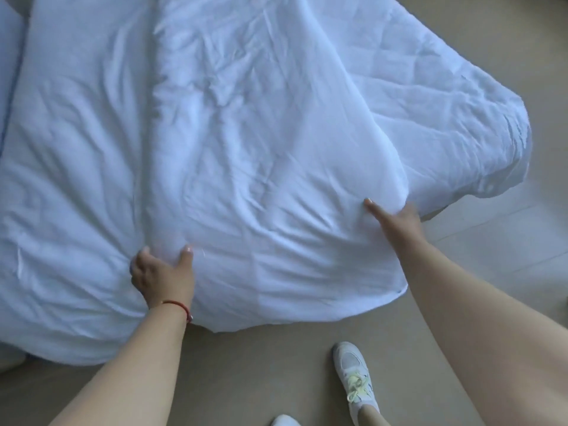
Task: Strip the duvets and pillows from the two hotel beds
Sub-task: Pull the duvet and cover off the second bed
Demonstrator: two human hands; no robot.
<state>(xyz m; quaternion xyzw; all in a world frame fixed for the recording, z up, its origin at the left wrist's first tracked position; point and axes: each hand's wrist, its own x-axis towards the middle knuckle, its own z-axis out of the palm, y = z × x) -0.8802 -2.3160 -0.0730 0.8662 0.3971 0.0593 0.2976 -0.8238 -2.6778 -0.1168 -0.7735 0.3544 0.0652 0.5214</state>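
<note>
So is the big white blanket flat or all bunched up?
Bunched up. The duvet is rumpled, hanging toward the floor, gripped by the left hand and right hand.

The duvet [246, 149] runs off the top and left edges of the frame, so its full spread cannot be seen. The right hand [396, 221] has its fingers buried under a fold at centre right; only the thumb shows. The left hand [163, 272] is slightly blurred, fingertips sunk in cloth. A second shoe [284, 421] is cut off at the bottom edge
</note>
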